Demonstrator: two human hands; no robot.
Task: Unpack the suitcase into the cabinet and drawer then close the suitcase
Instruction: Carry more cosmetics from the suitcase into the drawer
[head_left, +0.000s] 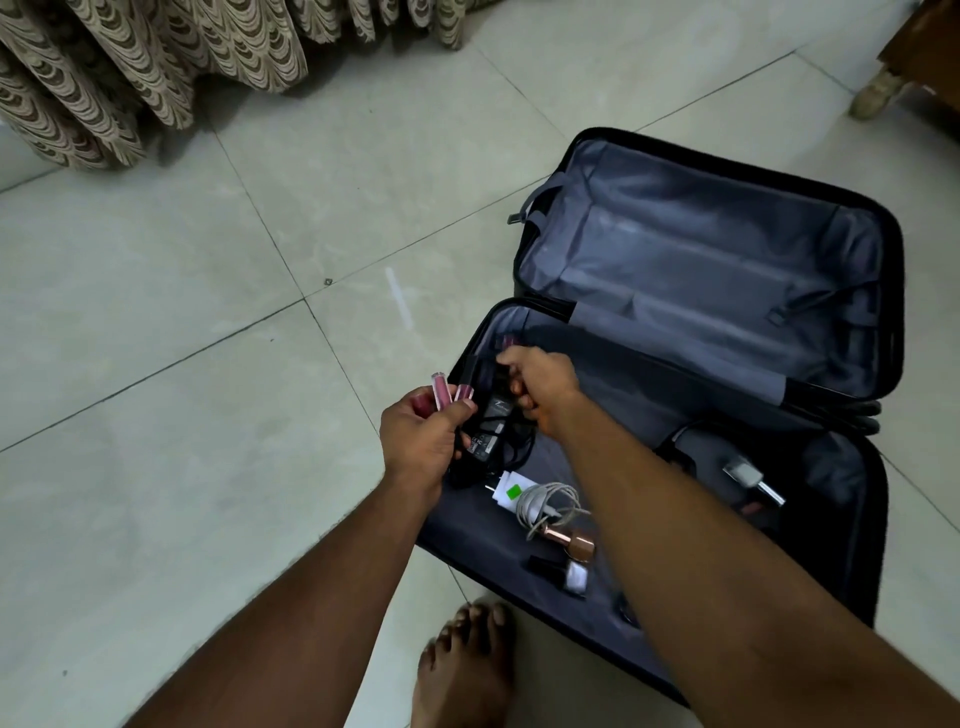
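— So what were the fingers doing when I froze the feed?

— Well, the left hand (421, 441) was curled round two pink lip-gloss tubes (451, 394), thumb pressed across them, their capped ends poking up past the knuckles. It hung just over the near-left edge of the open suitcase (727, 364).

— And the right?

— The right hand (535, 387) had its fingers bent down tight inside the near half, closed on something small by the black power adapter (488, 431) (I couldn't tell exactly what it held; a bit of pink tube (508, 341) showed just beyond the knuckles). That forearm reached in from lower right, crossing over the contents.

— Where did the case lie?

— Flat on the tiled floor (208, 364), both halves splayed; the far half showed only its grey lining. In the near half I saw a white charger with its coiled cable (530, 499), a rose-gold bottle (569, 540) just beside it, and a small bottle with a black cap (561, 571) nearer me. A bare foot (462, 670) stood at the case's near edge, a patterned curtain (130, 78) hung at the far left.
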